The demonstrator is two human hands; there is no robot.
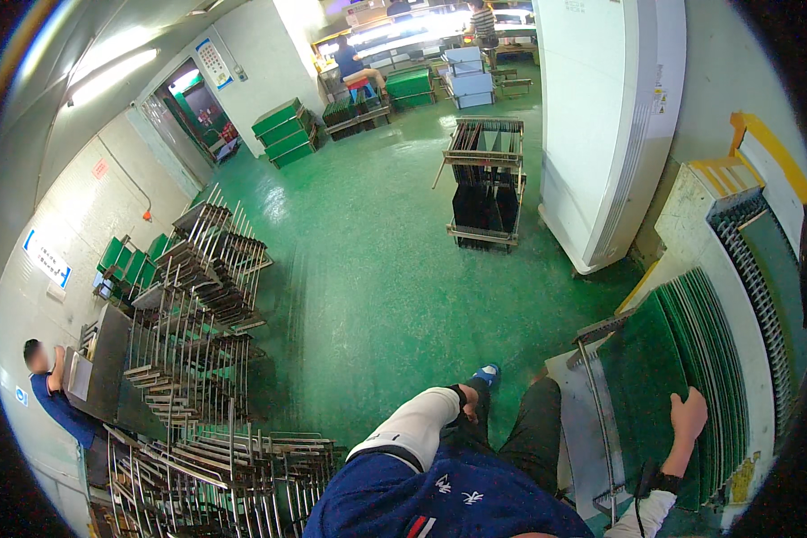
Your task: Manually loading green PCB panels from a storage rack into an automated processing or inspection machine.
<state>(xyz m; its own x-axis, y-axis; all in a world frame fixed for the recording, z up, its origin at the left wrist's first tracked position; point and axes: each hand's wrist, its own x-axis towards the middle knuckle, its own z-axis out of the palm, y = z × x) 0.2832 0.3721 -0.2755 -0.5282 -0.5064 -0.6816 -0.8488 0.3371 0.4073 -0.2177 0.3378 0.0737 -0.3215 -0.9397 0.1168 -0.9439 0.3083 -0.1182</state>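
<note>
At the lower right, my right hand (689, 416) is closed on the edge of a flat green board (641, 372). That board is at the front of a row of similar thin green boards (710, 350), standing upright close together in a metal rack (592, 381). My left hand (469, 403) hangs low by my leg, below a white sleeve and a dark wristband. It is away from the boards, and its fingers are mostly hidden.
Stacked metal racks (197, 359) line the left side, where a person (63, 394) stands at a workbench. A rack of dark boards (486, 184) stands ahead on the green floor, beside a tall white cabinet (605, 134). Rightward is a conveyor machine (762, 269).
</note>
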